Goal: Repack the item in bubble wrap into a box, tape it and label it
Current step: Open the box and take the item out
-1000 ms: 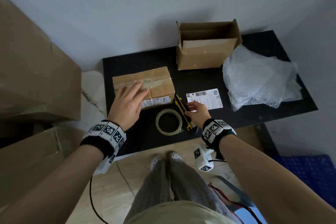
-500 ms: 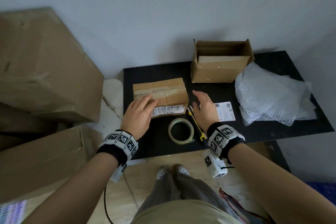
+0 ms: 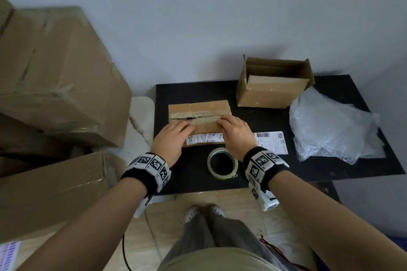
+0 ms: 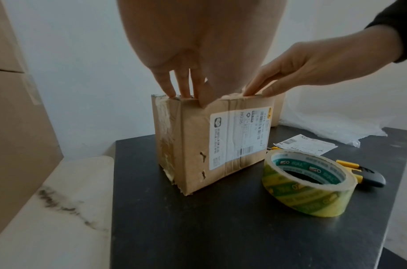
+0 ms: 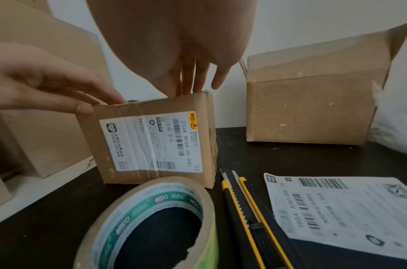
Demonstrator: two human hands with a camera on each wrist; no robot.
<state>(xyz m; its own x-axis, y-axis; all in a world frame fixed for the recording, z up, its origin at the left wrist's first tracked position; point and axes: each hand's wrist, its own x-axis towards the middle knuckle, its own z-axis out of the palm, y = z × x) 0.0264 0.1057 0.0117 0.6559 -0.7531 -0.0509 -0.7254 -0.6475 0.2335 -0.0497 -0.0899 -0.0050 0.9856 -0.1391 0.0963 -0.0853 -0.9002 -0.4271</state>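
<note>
Resting on top of the small taped brown cardboard box [image 3: 199, 120] with a white shipping label on its front side, both hands sit at the slit seam that runs along the top. The left hand [image 3: 170, 138] lies at the left part of the near flap; its fingers [image 4: 185, 85] are straight and a little spread, the tips touching the top edge, and the thumb lies against the front edge. The right hand [image 3: 234, 133] is at the right part of the same flap, also with straight fingers [image 5: 193, 76] whose tips press on the top edge. Neither hand curls round anything. The seam is cut and a dark gap shows in it, but the flaps are still down.

This box stands on the black rectangular surface [image 3: 330, 167], near its left edge. Just in front of it lies the roll of clear packing tape with a green and white core [image 3: 222, 164], flat on its side. To the right of the roll lies the yellow and black utility knife [image 5: 246, 213], and beside the knife the loose white paper shipping label with barcodes [image 3: 272, 142]. At the back of the surface stands the second, open brown cardboard box [image 3: 274, 84] with its flaps up. To the right of it lies the crumpled sheet of clear bubble wrap [image 3: 334, 130].

Large brown cardboard cartons [image 3: 55, 77] are stacked at the left, next to the surface.
</note>
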